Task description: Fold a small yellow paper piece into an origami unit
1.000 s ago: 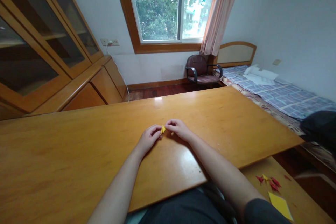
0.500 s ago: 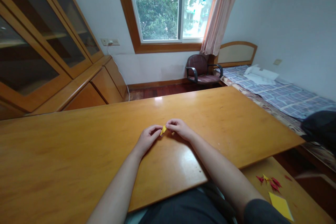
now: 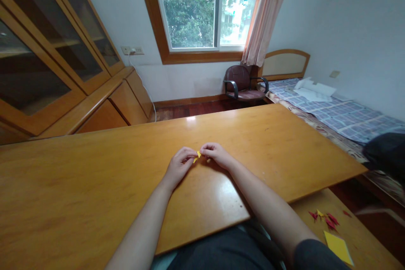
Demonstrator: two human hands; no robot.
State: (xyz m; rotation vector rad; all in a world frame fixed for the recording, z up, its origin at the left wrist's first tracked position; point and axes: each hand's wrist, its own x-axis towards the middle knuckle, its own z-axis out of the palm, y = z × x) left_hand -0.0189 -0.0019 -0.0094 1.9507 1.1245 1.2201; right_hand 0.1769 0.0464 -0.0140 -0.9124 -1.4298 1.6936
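Note:
A small piece of folded yellow paper (image 3: pixel 199 154) is pinched between my two hands, just above the middle of the wooden table (image 3: pixel 95 185). My left hand (image 3: pixel 181 164) grips its left side with thumb and fingers closed. On the other side, my right hand (image 3: pixel 215 154) pinches the right edge with curled fingers. The fingertips cover much of the paper, so its exact folded shape is hard to make out.
On a lower surface at the right lie a yellow paper stack (image 3: pixel 338 248), several small red folded pieces (image 3: pixel 331 221) and a small yellow folded piece (image 3: pixel 319 213). Beyond the table stand an armchair (image 3: pixel 238 82), a bed (image 3: pixel 344 114) and a glass-door cabinet (image 3: pixel 63 50).
My left fingers have shifted slightly up and over the yellow paper, covering more of it. My right hand has hardly moved.

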